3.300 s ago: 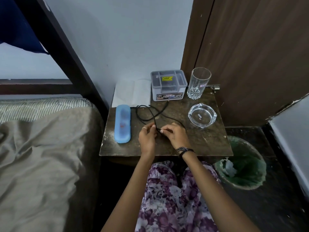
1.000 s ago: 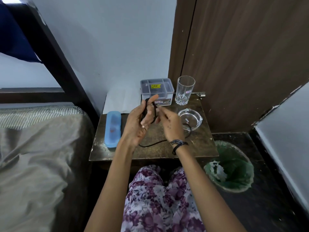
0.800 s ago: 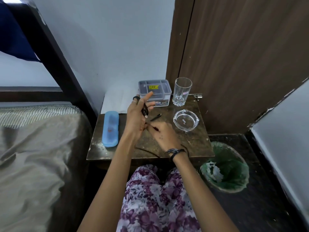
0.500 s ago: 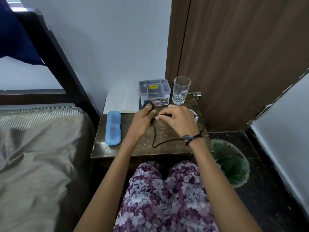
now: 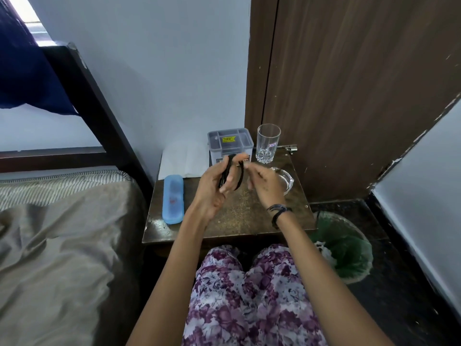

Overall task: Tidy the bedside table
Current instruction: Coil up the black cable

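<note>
A black cable (image 5: pixel 225 172) is wound in loops around the fingers of my left hand (image 5: pixel 214 188), which is raised above the brown bedside table (image 5: pixel 224 221). My right hand (image 5: pixel 264 186) pinches the cable's loose end beside the coil. No cable lies on the tabletop. A blue oblong case (image 5: pixel 173 199) lies at the table's left side. A grey lidded plastic box (image 5: pixel 229 143) stands at the back. An empty drinking glass (image 5: pixel 267 143) stands right of it. A glass ashtray (image 5: pixel 285 181) sits behind my right hand, partly hidden.
White paper (image 5: pixel 184 159) leans at the table's back left. The bed with a grey sheet (image 5: pixel 57 245) touches the table's left side. A green-lined waste bin (image 5: pixel 341 245) stands on the floor to the right. A brown wooden door (image 5: pixel 349 83) rises behind.
The cable lay spread on the table; I picked it up and wound it around my left hand. In the last half second both hands rose and the trailing length was taken up.
</note>
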Demonstrator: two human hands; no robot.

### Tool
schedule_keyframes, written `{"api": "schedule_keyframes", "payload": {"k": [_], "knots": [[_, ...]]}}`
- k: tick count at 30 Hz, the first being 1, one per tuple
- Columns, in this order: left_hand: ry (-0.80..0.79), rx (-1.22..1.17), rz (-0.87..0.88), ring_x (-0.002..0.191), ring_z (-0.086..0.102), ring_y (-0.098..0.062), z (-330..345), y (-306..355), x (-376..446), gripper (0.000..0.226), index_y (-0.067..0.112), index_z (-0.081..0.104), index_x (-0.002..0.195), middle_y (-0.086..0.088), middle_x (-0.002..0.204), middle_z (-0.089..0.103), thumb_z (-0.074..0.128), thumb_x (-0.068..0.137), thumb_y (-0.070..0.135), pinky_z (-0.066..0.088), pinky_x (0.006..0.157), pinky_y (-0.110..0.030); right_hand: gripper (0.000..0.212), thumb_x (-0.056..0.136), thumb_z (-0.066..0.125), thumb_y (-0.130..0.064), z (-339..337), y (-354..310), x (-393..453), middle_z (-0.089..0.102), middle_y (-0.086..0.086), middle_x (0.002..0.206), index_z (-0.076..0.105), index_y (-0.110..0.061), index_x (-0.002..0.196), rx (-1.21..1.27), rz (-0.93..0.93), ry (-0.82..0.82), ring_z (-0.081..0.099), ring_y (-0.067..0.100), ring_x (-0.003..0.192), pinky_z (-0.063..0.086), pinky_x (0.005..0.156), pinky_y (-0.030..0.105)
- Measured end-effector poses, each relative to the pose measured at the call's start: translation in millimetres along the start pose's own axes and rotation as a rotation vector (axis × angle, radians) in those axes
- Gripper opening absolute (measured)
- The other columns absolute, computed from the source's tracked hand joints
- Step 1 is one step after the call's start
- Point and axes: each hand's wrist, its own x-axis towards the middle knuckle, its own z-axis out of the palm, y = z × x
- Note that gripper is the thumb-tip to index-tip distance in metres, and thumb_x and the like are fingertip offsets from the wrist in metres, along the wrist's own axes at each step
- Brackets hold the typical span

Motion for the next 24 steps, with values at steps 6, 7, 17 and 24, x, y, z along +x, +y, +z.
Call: {"api": "schedule_keyframes", "payload": {"k": [6,7,17,24], "knots": [[0.323,0.197,0.080,0.049,0.048,-0.003,10,-4,12,0.038,0.032,0.072,0.096,0.002,0.075,0.064,0.035,0.100,0.029,0.040,0.035,-0.019,0.039,0.092,0.049,-0.041,5,-2,-33,0.036,-0.007,0.041,0.069,-0.013,0.073,-0.203,0.026,-0.148,0.035,0.006,0.035,0.026,0.047,0.026],[0.368,0.362,0.076,0.052,0.051,-0.002,9,-8,12,0.032,0.029,0.070,0.102,-0.001,0.073,0.062,0.039,0.098,0.029,0.041,0.036,-0.019,0.037,0.090,0.052,-0.040,2,-6,-34,0.037,-0.006,0.040,0.071,-0.012,0.077,-0.253,0.003,-0.165,0.038,0.006,0.036,0.025,0.047,0.027],[0.166,0.904,-0.033,0.034,0.038,-0.006,0,-11,-12,0.041,0.009,0.059,0.067,-0.001,0.048,0.059,0.037,0.099,0.022,0.032,0.045,-0.024,0.011,0.075,0.073,-0.029,-51,-35,0,0.065,-0.015,0.073,0.076,-0.020,0.081,-0.339,-0.218,-0.130,0.057,-0.002,0.069,0.044,0.066,0.011],[-0.013,0.139,-0.025,0.029,0.028,-0.004,9,7,-20,0.046,0.007,0.062,0.089,0.005,0.037,0.046,0.022,0.101,0.025,0.033,0.038,-0.013,0.024,0.087,0.061,-0.027,-34,-22,1,0.072,0.003,0.089,0.070,-0.013,0.105,0.004,-0.061,-0.040,0.064,0.006,0.078,0.050,0.077,0.022]]}}
